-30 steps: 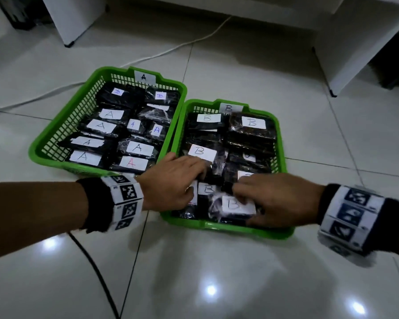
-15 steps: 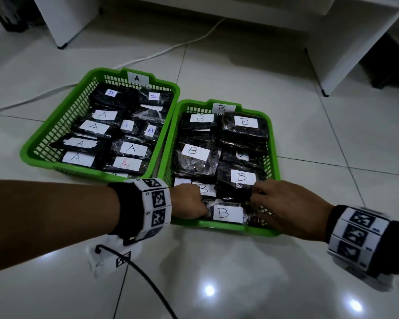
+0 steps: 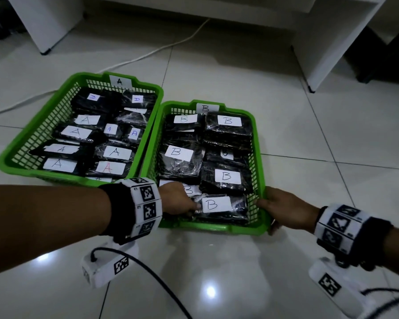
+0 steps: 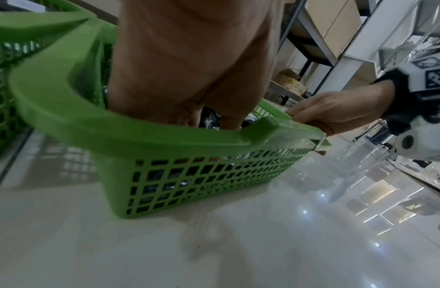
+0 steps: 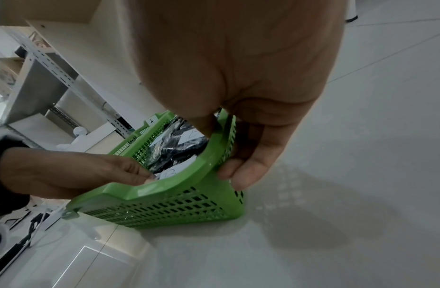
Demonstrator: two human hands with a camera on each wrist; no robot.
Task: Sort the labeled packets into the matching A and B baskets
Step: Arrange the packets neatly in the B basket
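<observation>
Two green baskets stand side by side on the tiled floor. Basket A (image 3: 16, 157) on the left holds several black packets with A labels. Basket B (image 3: 217, 229) on the right holds several with B labels. My left hand (image 3: 182, 201) reaches into basket B at its near left corner and pinches the left end of the nearest B packet (image 3: 217, 204). My right hand (image 3: 283, 208) grips basket B's near right corner, with the thumb (image 5: 204, 120) inside the rim (image 5: 164, 189) and the fingers (image 5: 248, 169) outside the wall.
A white cable (image 3: 148, 54) runs across the floor behind basket A. A black cable (image 3: 159, 284) trails from my left wrist unit in front. White furniture legs (image 3: 44, 24) and a white cabinet side (image 3: 327, 54) stand at the back.
My right hand left the packets, moved out to basket B's near right corner and took hold of the rim. My left hand drew back to the basket's near left corner.
</observation>
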